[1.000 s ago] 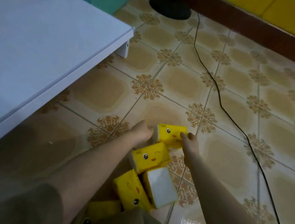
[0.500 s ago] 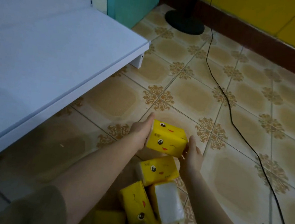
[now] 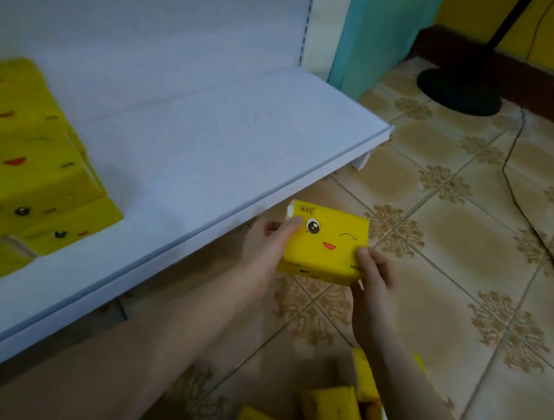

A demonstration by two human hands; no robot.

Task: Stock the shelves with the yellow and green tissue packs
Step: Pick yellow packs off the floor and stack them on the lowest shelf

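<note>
1. Both hands clamp one yellow tissue pack (image 3: 326,243). The left hand (image 3: 266,248) grips its left end and the right hand (image 3: 374,277) its right end, so its long axis runs hand to hand.
2. The pack hangs just beside the shelf (image 3: 208,144), off its front edge; the left hand is nearer the shelf.
3. Stacked packs (image 3: 30,164) sit at the shelf's left end, so the move likely goes up and left over that edge.

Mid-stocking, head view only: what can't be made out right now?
Head view:
- Stacked packs on the shelf: blurred, cut by left edge; count unclear.
- Floor packs: cut by bottom edge, partly behind the right forearm.
- Held pack: ends covered by left hand and right hand.
</note>
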